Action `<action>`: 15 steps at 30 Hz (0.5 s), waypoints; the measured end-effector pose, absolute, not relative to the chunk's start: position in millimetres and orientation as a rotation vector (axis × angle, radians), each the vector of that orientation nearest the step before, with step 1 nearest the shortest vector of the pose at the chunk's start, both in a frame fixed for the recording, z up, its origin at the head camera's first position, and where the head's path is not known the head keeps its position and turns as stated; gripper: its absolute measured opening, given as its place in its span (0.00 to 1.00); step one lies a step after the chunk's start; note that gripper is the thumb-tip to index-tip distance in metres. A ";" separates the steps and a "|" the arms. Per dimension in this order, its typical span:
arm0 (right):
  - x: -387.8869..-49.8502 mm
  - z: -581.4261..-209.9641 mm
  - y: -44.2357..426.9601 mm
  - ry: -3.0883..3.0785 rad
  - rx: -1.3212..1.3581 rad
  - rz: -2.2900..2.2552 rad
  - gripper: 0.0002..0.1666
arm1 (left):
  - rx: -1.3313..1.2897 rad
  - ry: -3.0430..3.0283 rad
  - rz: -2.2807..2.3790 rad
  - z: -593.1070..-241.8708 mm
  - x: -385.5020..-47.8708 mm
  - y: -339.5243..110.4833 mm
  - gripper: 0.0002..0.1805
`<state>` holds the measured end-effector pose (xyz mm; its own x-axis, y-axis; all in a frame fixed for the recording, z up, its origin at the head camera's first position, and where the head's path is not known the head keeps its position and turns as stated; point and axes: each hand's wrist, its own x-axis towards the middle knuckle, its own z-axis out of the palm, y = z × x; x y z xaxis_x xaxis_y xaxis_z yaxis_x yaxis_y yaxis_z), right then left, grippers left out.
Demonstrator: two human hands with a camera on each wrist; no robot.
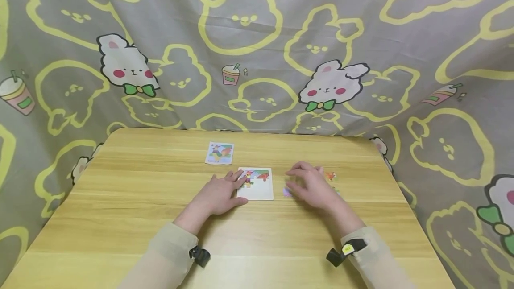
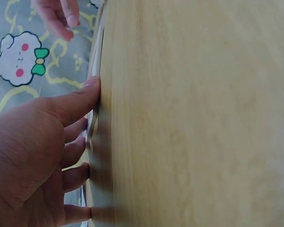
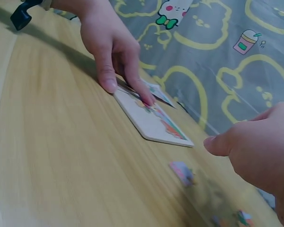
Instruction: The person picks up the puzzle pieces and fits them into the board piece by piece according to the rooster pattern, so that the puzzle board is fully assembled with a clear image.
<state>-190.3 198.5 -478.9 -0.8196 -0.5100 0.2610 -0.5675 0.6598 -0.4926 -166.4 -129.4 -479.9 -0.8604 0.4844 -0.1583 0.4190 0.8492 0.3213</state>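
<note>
Several coloured pcs point(image 1: 263, 174) are set along the top of the white puzzle board point(image 1: 263, 191), approx. 10 to 2 o'clock; its lower part is bare. The board is laid mid-surface point(image 1: 132, 182), btwn both hands. At its 9 o'clock it's touched by the L hand point(image 1: 220, 193), fingers extended & spread, thumb wide at the near edge; nothing's gripped. At 3 o'clock, apart from the board, the R hand point(image 1: 311, 186) is held w/ fingers loosely bent & thumb apart; nothing's seen pinched. Round it, a purple pc point(image 1: 287, 192) is seen at 9 o'clock, an orange pc point(image 1: 331, 176) at 2, a green pc point(image 1: 337, 191), partly covered, at 3. A bird pic card point(image 1: 219, 153) is laid at the board's 10 o'clock. Beyond, a rabbit-print curtain point(image 1: 261, 68) is hung.
</note>
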 end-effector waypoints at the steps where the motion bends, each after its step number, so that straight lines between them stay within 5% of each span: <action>1: -189.3 -477.8 201.7 -2.773 0.899 0.875 0.20 | 0.693 2.793 0.406 -480.4 -166.4 -129.3 0.43; 15: -193.3 -479.4 232.6 -2.838 0.824 0.776 0.23 | 0.660 2.784 0.445 -482.7 -165.8 -130.7 0.42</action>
